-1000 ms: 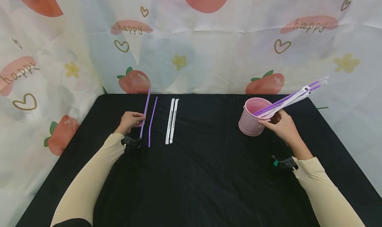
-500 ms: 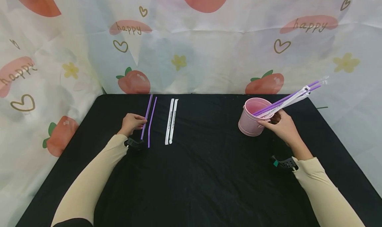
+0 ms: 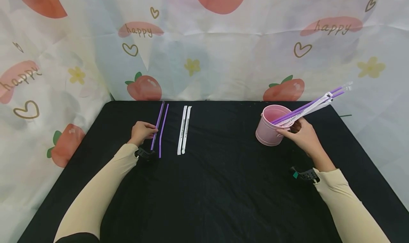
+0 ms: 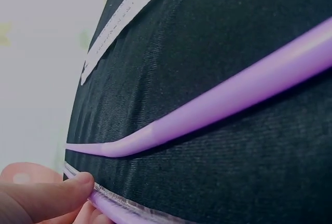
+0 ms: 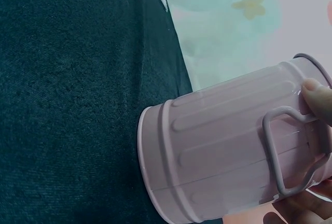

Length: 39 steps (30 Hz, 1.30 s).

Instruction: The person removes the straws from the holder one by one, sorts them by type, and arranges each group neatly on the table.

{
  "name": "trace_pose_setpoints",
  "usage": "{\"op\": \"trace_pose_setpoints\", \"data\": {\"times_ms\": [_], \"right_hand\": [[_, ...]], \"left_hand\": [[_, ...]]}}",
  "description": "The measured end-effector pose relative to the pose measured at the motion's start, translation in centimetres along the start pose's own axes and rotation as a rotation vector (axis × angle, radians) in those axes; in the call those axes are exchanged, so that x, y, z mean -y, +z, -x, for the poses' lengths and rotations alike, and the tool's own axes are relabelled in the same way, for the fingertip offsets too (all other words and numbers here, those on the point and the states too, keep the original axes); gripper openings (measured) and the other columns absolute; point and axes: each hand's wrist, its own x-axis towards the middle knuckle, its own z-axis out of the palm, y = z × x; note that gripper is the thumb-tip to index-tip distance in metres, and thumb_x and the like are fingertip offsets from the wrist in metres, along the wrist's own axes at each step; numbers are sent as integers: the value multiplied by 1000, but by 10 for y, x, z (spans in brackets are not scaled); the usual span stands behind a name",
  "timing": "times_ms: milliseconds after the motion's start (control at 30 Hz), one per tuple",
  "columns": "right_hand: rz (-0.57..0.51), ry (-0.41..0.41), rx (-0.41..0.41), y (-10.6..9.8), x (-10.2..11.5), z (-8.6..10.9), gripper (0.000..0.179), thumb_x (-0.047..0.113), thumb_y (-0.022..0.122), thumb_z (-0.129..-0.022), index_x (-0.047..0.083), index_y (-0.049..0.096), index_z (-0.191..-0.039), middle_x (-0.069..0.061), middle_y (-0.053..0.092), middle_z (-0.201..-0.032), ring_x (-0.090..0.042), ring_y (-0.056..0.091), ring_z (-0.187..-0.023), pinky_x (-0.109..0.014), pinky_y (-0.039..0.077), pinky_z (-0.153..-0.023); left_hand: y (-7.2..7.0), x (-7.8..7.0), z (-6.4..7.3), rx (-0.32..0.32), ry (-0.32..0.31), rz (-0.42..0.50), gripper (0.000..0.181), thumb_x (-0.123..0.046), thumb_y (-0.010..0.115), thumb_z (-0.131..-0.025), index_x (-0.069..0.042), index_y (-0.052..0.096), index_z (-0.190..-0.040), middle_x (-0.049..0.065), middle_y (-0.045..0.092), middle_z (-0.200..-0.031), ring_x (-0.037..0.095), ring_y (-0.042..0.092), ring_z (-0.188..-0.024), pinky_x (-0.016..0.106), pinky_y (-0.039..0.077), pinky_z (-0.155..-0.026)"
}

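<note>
My left hand point(image 3: 142, 132) pinches a purple straw point(image 3: 160, 112) at the table's left; in the left wrist view its thumb point(image 4: 78, 186) lies against the straw's clear wrapper point(image 4: 124, 201). Just right of it a second purple straw point(image 3: 162, 127), bent near its far end, lies on the black cloth. My right hand point(image 3: 305, 138) grips the rim of a pink metal bucket point(image 3: 267, 131), thumb in front, beside the side handle point(image 5: 272, 146). Purple and white-wrapped straws point(image 3: 306, 109) lean out of the bucket to the right.
Two white paper-wrapped straws point(image 3: 181, 131) lie side by side, right of the purple ones. A black cloth point(image 3: 220, 186) covers the table. Behind its far edge hangs a printed curtain point(image 3: 223, 58).
My left hand has brought the wrapped purple straw down and slightly right, so it now lies low beside the other purple straw. The right hand and bucket have stayed put.
</note>
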Motion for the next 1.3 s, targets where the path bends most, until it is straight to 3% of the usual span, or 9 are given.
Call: {"op": "trace_pose_setpoints", "data": {"times_ms": [200, 433, 700, 900, 1067, 1300], "right_hand": [[21, 8, 0, -1, -1, 1, 66, 25, 68, -87, -4, 35, -137, -28, 50, -129, 4, 51, -101, 3, 40, -74], [9, 1, -5, 0, 1, 2, 64, 26, 67, -87, -4, 37, -134, -26, 52, -126, 17, 42, -90, 4, 39, -74], [-5, -6, -6, -1, 1, 1, 65, 25, 68, -87, -4, 36, -135, -26, 50, -127, 18, 43, -91, 3, 40, -75], [2, -7, -4, -1, 1, 0, 66, 26, 68, -87, -4, 35, -136, -26, 50, -129, 16, 44, -93, 3, 40, -75], [16, -3, -2, -2, 0, 0, 66, 27, 67, -87, -3, 36, -136, -26, 50, -130, 16, 42, -93, 3, 40, -75], [3, -12, -5, -1, 0, 0, 65, 26, 67, -87, -4, 36, -135, -26, 50, -128, 19, 41, -90, 4, 39, -74]], "left_hand": [[0, 0, 0, 2, 10, -6, 27, -7, 70, -82, 9, 67, -105, 22, 68, -97, 3, 60, -56, 21, 58, -62], [-5, -4, 2, 15, -11, -45, 30, -13, 69, -85, 7, 66, -108, 25, 67, -107, 6, 63, -60, 24, 58, -65], [-12, -14, 5, 34, 70, -77, 32, -16, 66, -88, 7, 65, -111, 27, 66, -109, 19, 71, -76, 26, 59, -69], [-15, -21, 7, 48, 94, -67, 34, -16, 65, -89, 6, 63, -115, 26, 65, -112, 23, 70, -86, 22, 58, -69], [-17, -24, 6, 33, 128, -45, 35, -15, 62, -90, 3, 61, -120, 23, 65, -114, 31, 67, -99, 29, 58, -78], [-17, -18, 0, -16, 227, 13, 34, -15, 61, -91, 0, 61, -122, 21, 67, -113, 23, 67, -95, 32, 56, -84]]}}
